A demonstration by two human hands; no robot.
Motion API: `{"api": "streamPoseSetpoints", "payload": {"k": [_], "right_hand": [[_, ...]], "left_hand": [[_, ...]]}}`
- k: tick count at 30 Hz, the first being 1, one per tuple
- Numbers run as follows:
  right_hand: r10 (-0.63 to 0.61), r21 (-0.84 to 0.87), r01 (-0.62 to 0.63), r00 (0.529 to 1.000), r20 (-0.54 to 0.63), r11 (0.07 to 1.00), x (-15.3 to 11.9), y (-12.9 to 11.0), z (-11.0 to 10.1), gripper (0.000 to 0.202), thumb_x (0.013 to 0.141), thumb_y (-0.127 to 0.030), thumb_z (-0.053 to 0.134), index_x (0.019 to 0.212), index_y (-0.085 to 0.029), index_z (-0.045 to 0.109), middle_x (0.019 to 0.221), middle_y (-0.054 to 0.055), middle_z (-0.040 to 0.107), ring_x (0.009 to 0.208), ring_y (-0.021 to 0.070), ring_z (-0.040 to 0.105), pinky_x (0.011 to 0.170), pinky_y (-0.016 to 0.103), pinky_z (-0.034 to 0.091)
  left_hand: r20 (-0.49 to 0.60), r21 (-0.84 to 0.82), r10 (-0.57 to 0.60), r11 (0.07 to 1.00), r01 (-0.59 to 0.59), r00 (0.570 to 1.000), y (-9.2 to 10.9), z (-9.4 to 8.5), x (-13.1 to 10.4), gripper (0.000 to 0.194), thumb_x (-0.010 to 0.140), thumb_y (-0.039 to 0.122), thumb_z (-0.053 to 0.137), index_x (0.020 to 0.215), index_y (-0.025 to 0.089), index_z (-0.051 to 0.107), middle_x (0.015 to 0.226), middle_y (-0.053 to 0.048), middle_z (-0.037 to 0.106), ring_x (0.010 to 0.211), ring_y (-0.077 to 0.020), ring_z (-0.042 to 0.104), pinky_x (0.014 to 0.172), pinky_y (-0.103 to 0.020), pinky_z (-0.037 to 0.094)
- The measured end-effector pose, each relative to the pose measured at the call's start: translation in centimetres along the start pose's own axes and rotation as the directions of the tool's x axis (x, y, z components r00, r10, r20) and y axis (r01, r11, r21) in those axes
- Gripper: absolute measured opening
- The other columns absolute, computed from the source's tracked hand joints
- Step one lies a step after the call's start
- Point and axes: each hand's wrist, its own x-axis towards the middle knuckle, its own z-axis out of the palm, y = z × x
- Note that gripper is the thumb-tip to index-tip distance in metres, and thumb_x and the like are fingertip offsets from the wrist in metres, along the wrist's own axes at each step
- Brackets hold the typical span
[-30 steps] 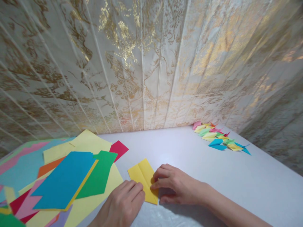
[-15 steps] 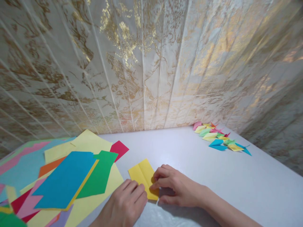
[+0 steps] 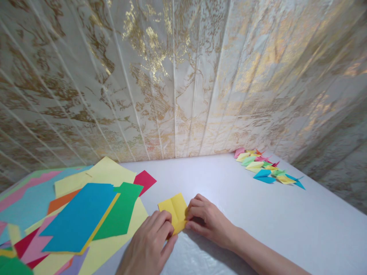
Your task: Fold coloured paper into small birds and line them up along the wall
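A small yellow paper [image 3: 177, 208] with a crease down its middle lies on the white table, its near edge lifted and folded up. My left hand [image 3: 156, 236] pinches the near left corner between thumb and fingers. On the right side, my right hand [image 3: 205, 219] grips the paper's near right corner, fingers curled and thumb at the edge. Part of the near edge is hidden behind my left fingers.
Coloured sheets, with a blue one [image 3: 82, 215] and a green one [image 3: 123, 210] on top, spread over the left. A red piece [image 3: 145, 181] lies beyond. Small folded paper shapes [image 3: 263, 175] cluster at the back right. A patterned curtain [image 3: 174, 95] hangs behind.
The near edge of the yellow paper has come up into a fold, so the paper looks shorter. My right thumb has moved left to its corner, and my left thumb now shows.
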Motion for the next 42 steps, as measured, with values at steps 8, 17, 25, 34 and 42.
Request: {"api": "streamPoseSetpoints", "payload": {"k": [8, 17, 25, 34, 42], "right_hand": [[0.248, 0.054, -0.247, 0.969, -0.015, 0.967, 0.4, -1.4, 0.2, 0.021, 0.078, -0.009, 0.08, 0.074, -0.017, 0.062, 0.091, 0.001, 0.059, 0.095, 0.0194, 0.05, 0.086, 0.033, 0.041], [0.299, -0.003, -0.3, 0.954, -0.03, 0.954, 0.5, -2.0, 0.5, 0.023, 0.075, -0.011, 0.08, 0.074, -0.018, 0.058, 0.094, 0.002, 0.057, 0.096, 0.0208, 0.047, 0.088, 0.035, 0.04], [0.3, 0.036, -0.302, 0.953, 0.049, 0.953, 0.5, -1.4, -0.6, 0.028, 0.075, -0.001, 0.071, 0.092, -0.021, 0.061, 0.099, 0.001, 0.058, 0.097, 0.021, 0.047, 0.089, 0.036, 0.04], [0.166, 0.011, -0.169, 0.976, 0.142, 0.986, 1.3, -1.6, -1.4, 0.054, 0.076, -0.013, 0.078, 0.126, -0.019, 0.057, 0.111, 0.006, 0.06, 0.103, 0.0228, 0.055, 0.096, 0.038, 0.044], [0.262, 0.409, -0.227, 0.965, -0.031, 0.884, 3.1, -3.7, 0.0, 0.007, 0.085, -0.02, 0.064, 0.082, -0.019, 0.057, 0.082, 0.0, 0.064, 0.065, 0.0123, 0.061, 0.057, 0.021, 0.044]], "left_hand": [[0.06, -0.059, -0.175, 0.982, 0.178, 0.983, -0.5, 0.5, 0.4, 0.023, 0.09, 0.016, 0.063, 0.074, 0.022, 0.048, 0.09, -0.001, 0.057, 0.083, -0.0221, 0.055, 0.071, -0.036, 0.042], [0.07, -0.03, -0.246, 0.968, 0.249, 0.967, -0.5, 0.5, 0.8, 0.018, 0.087, 0.019, 0.067, 0.079, 0.022, 0.051, 0.084, 0.001, 0.056, 0.08, -0.0219, 0.052, 0.071, -0.035, 0.038], [0.099, -0.143, -0.222, 0.961, 0.234, 0.97, -1.1, 0.0, 0.3, 0.011, 0.088, 0.016, 0.058, 0.092, 0.025, 0.055, 0.096, -0.001, 0.061, 0.091, -0.0235, 0.056, 0.077, -0.036, 0.044], [0.175, -0.154, -0.218, 0.957, 0.246, 0.96, -0.7, -1.0, 0.0, 0.03, 0.076, 0.007, 0.059, 0.098, 0.027, 0.058, 0.105, -0.003, 0.061, 0.1, -0.026, 0.059, 0.084, -0.041, 0.052], [-0.334, 0.137, -0.026, 0.988, 0.076, 0.942, -0.5, -1.6, 0.5, 0.033, 0.093, 0.014, 0.053, 0.127, 0.017, 0.05, 0.124, -0.014, 0.057, 0.117, -0.0284, 0.055, 0.094, -0.042, 0.047]]}}
